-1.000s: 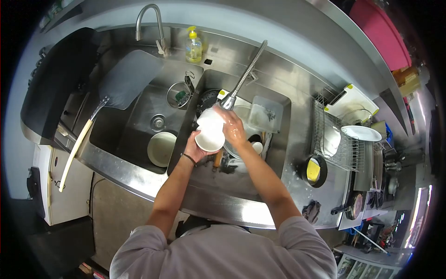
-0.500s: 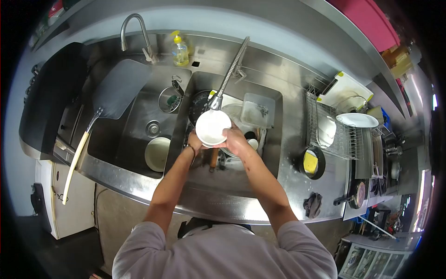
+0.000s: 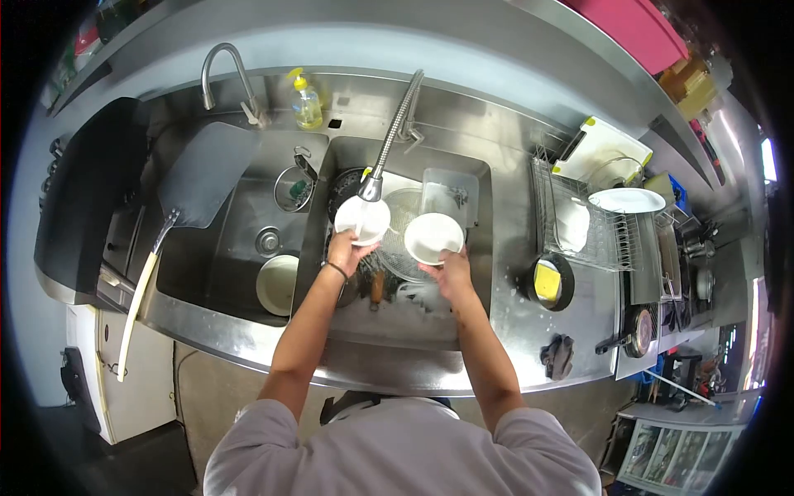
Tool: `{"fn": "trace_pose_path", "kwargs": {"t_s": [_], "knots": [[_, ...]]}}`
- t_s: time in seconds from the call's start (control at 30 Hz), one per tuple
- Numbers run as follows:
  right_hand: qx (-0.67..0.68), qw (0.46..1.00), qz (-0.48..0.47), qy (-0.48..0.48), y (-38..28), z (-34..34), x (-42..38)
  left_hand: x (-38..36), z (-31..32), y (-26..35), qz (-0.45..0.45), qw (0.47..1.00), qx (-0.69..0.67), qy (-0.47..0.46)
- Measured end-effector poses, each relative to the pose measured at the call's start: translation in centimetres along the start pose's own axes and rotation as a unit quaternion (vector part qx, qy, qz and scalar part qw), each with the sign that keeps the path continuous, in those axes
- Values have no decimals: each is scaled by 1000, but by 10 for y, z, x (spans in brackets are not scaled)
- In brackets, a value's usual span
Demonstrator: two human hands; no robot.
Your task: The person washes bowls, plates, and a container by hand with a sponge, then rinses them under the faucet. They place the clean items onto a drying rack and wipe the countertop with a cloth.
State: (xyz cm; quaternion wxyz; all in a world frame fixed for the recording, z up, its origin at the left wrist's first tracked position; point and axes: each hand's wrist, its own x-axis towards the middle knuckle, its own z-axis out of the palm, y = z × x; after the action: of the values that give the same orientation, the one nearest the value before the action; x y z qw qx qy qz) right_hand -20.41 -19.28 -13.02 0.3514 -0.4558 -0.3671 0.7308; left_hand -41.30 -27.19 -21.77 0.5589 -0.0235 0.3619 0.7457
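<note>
Under the spray faucet point(image 3: 370, 188), my left hand point(image 3: 348, 252) grips a white bowl point(image 3: 362, 219), its fingers closed on the near rim. A second white bowl point(image 3: 434, 238) is in my right hand point(image 3: 452, 273), held to the right with its hollow side up. Both bowls are above the right sink basin point(image 3: 413, 329). Beneath them lie a round mesh strainer point(image 3: 399, 248), a clear plastic container point(image 3: 450, 198) and a wooden handle point(image 3: 377, 288). Foamy water covers part of the basin floor.
The left basin holds a cream bowl point(image 3: 277, 285) and a small strainer point(image 3: 294, 190). A large pizza peel point(image 3: 207, 174) lies across its left side. Right of the sink are a dish rack point(image 3: 608, 244), a black pan point(image 3: 565, 293) with a yellow sponge, and a dark cloth point(image 3: 557, 357).
My hands have moved apart. The bowls, held together earlier, are now separate: one stays left below the faucet, the other has shifted right. The view has moved slightly.
</note>
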Motion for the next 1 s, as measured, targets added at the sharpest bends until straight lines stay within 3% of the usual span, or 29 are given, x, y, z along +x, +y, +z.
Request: {"fn": "trace_pose_path", "kwargs": {"t_s": [0.1,0.17,0.2,0.27,0.37,0.47,0.53,0.6,0.63,0.67,0.7,0.73,0.8,0.83,0.87,0.93,1.0], "knots": [[12,997,70,-9,12,15,8,-15,-22,-13,-40,995,87,35],[-14,989,117,-88,29,25,25,-30,-23,-17,-81,980,160,90],[-2,974,184,-133,35,36,29,-34,-23,-19,-82,979,160,92],[-72,971,179,-139,37,72,19,-38,-27,-24,-71,971,190,126],[-12,967,190,-167,44,91,34,-40,-35,-23,-75,973,179,125],[89,976,162,-111,47,99,32,-48,-37,-20,-82,973,165,137],[-85,965,166,-186,40,98,17,-49,-42,-17,-63,978,163,113],[-88,960,187,-189,51,102,24,-39,-57,-17,-84,980,144,111],[-244,956,-64,-150,56,111,25,-40,-58,-19,-108,979,127,113],[-377,867,-309,-98,60,115,27,-42,-59,-23,-110,979,126,115],[-316,878,-274,-233,57,109,32,-43,-59,-28,-69,978,157,116],[-314,879,-274,-231,45,108,28,-46,-56,-29,-27,975,190,116],[-437,684,-492,-314,31,102,25,-55,-48,-27,-28,966,212,144],[-436,722,-463,-272,33,95,24,-57,-40,-25,-24,957,232,171],[-441,721,-466,-262,39,90,28,-55,-32,-27,-22,948,251,193],[-332,807,-445,-199,51,77,31,-50,-27,-28,-8,964,217,154],[-386,813,-403,-169,35,67,10,-45,-16,-22,-21,978,194,77]]}}
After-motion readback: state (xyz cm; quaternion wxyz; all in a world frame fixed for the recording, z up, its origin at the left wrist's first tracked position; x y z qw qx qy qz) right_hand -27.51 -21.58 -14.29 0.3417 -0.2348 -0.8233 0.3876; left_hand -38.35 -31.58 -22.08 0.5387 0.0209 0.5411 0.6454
